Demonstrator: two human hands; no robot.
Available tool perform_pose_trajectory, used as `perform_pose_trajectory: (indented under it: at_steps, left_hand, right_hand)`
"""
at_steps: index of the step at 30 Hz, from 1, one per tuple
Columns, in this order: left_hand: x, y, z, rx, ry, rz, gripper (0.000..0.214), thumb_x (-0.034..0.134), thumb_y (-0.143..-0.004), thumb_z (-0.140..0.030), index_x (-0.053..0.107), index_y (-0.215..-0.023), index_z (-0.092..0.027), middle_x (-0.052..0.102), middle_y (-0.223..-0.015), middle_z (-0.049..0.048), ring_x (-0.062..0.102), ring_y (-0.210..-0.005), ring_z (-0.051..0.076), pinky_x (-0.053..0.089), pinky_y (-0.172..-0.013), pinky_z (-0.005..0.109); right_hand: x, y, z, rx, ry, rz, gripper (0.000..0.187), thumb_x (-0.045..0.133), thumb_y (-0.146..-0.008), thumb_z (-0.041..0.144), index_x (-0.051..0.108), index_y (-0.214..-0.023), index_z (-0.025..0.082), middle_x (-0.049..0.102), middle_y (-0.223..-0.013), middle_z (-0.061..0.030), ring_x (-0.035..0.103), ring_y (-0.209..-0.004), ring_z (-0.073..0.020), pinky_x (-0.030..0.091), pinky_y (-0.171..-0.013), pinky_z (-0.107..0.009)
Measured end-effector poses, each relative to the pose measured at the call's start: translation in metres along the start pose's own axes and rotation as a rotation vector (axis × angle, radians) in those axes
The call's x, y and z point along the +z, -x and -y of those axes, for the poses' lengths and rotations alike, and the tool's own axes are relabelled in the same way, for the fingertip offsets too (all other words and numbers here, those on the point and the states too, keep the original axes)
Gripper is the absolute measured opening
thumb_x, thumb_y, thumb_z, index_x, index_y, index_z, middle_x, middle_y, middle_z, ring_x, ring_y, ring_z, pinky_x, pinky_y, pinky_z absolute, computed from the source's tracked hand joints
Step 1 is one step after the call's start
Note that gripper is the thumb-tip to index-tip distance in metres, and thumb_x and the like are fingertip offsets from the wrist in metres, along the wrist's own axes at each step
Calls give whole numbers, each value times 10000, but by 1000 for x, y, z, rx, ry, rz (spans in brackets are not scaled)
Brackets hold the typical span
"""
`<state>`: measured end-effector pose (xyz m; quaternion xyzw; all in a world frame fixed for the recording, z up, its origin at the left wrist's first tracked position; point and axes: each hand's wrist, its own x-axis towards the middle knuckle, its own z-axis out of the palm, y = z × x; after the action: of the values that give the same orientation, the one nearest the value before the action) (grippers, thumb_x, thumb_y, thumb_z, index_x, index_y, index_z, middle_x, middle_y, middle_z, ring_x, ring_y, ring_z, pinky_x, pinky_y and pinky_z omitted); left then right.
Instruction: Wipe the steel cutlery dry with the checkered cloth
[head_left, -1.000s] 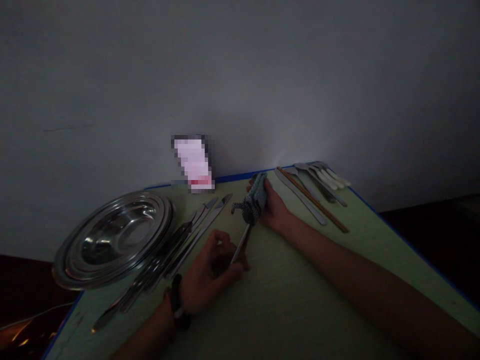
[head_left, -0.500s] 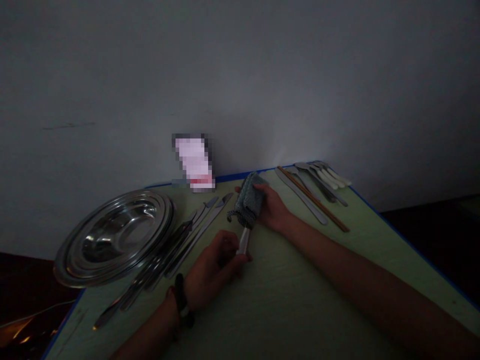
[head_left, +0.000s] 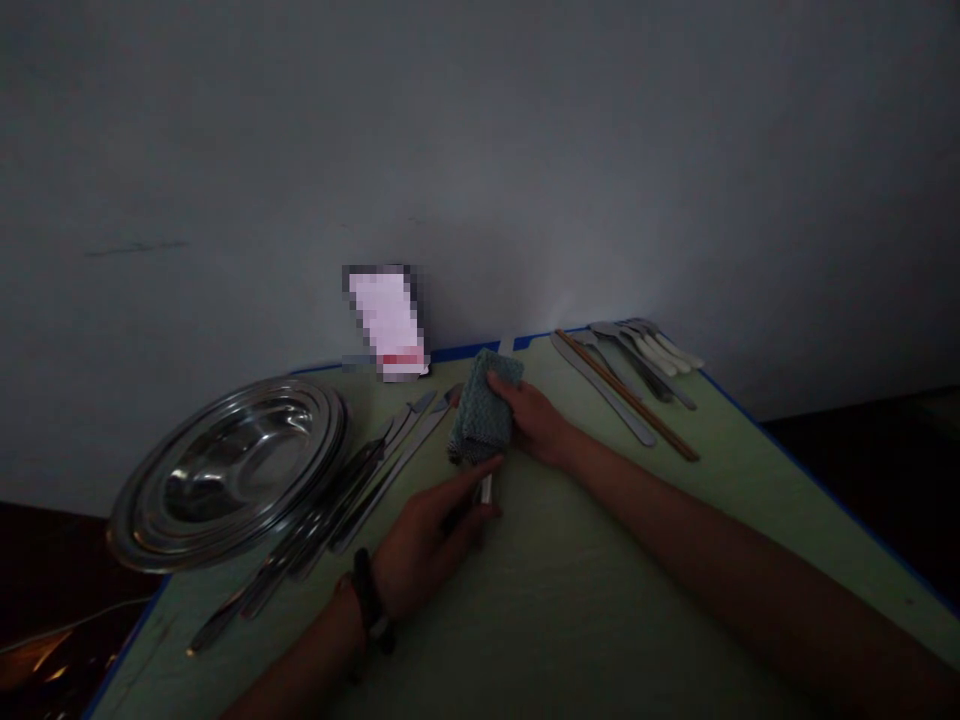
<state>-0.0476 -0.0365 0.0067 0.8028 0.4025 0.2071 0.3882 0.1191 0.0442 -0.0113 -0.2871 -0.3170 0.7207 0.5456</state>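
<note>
A folded grey-blue cloth is gripped in my right hand, thumb on top. Below the cloth's lower edge shows the pale handle of a utensil; its other end is hidden in the cloth, so I cannot tell its kind. My left hand, with a dark band at the wrist, is closed on this handle between thumb and fingers. One left finger reaches up to the cloth's bottom edge. Just left of the cloth lie several metal knives and other cutlery on the green table.
Stacked steel plates stand at the left. A phone with a blurred screen leans against the wall. Toward the back right lie a table knife, wooden chopsticks, spoons and white-handled forks. Blue edging runs along the table.
The cloth has shifted slightly left and now lies flatter, its loose corner gone from sight. My left fingers have straightened toward the cloth, and less of the handle shows.
</note>
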Motion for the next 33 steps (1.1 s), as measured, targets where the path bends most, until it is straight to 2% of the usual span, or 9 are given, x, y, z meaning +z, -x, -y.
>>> perform_pose_trajectory:
  at_steps: [4,8,11,15,21,25,27,31,33]
  left_hand:
    - [-1,0,-1,-110,179,-39,360,447,-927,-297,440,-1275,-204,624,-694,-24,542,-533,103,464,-519,214]
    - [1,1,-1,-125,356,-148,176,434,-926,-295,436,-1070,-194,605,-629,-37,537,-474,99,461,-456,200]
    - [1,1,-2,-127,357,-172,120,455,-917,-277,424,-1003,-200,605,-604,-45,550,-479,100,466,-462,198]
    - [0,0,-4,-156,328,-164,156,478,-907,-271,431,-1033,-194,606,-595,-45,554,-484,103,468,-470,202]
    - [0,-2,0,-153,337,-154,205,485,-903,-267,462,-1093,-193,569,-591,-54,542,-492,98,459,-467,195]
    - [2,-1,4,-138,379,-141,290,520,-888,-280,461,-1164,-213,611,-743,-17,549,-523,92,466,-470,199]
    - [2,-1,4,-148,389,-136,320,529,-882,-284,462,-1187,-216,625,-787,-3,555,-528,93,469,-468,202]
    - [1,-2,-1,-185,388,-187,256,523,-874,-299,510,-1107,-194,632,-692,-17,558,-486,99,473,-455,205]
    - [-1,-3,-4,-198,396,-248,206,520,-868,-301,519,-1042,-190,623,-635,-32,560,-462,101,469,-441,200]
  right_hand:
    - [-5,1,-2,-5,128,22,266,696,-704,348,631,-886,165,703,-924,-60,650,-894,-193,464,-929,-378]
    - [-6,5,1,-36,305,139,311,728,-669,310,637,-932,172,690,-981,-59,643,-898,-183,467,-918,-377]
    - [-5,7,3,-60,384,194,366,759,-626,297,635,-950,180,689,-983,-50,646,-883,-183,495,-871,-373]
    - [-4,8,4,-60,466,186,365,764,-623,291,635,-948,189,691,-969,-37,644,-881,-171,499,-857,-350]
    - [-4,6,-2,-66,373,134,299,703,-695,380,648,-905,175,690,-940,-45,644,-860,-177,485,-876,-366]
    - [-6,0,-8,-68,235,37,347,662,-722,463,645,-911,173,695,-924,-56,647,-863,-190,472,-906,-391]
    - [-7,-1,-8,-88,243,24,348,638,-742,475,640,-924,178,692,-949,-58,643,-891,-191,465,-920,-395]
    - [-6,6,2,-105,424,142,362,710,-687,407,624,-954,177,677,-1018,-68,636,-940,-203,457,-939,-408]
    - [-5,10,7,-92,479,238,463,775,-613,342,600,-1008,177,665,-1064,-70,625,-985,-212,451,-956,-413]
